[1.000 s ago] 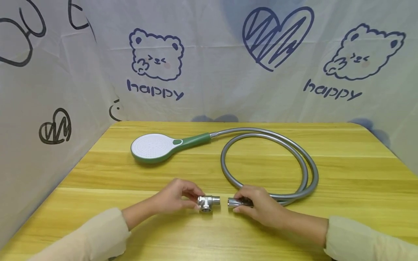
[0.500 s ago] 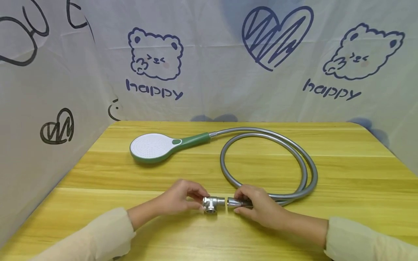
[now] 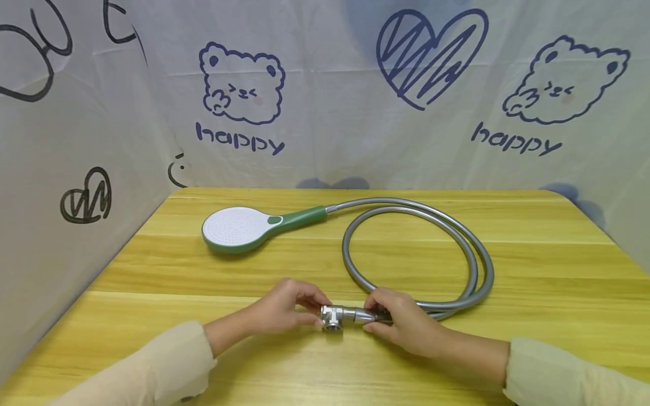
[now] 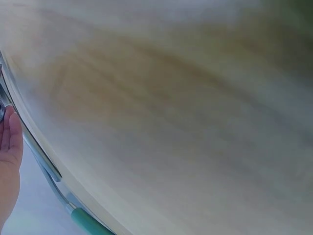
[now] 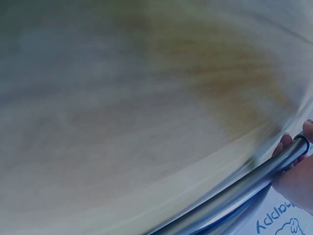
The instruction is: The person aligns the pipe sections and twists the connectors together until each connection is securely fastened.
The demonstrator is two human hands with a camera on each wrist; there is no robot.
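Note:
Between thumb and fingers, my left hand [image 3: 281, 309] pinches a chrome T-shaped valve fitting [image 3: 332, 317] at its left end. Its side port points right, right at the mouth of the chrome hose connector [image 3: 361, 316]. My right hand [image 3: 403, 321] grips that connector and the hose end behind it. The grey shower hose [image 3: 472, 248] loops behind my right hand and runs back to a green and white shower head [image 3: 236, 228], which lies face up at the back left. In the right wrist view the hose [image 5: 230, 191] passes into my right hand [image 5: 296, 178].
Everything lies on a yellow wood-grain table [image 3: 284, 372]. A white cloth [image 3: 330, 101] with bear and heart drawings hangs behind it and along the left side.
My left hand has moved the valve fitting rightward, closing the gap to the hose connector. My right hand, the hose and the shower head have stayed in place.

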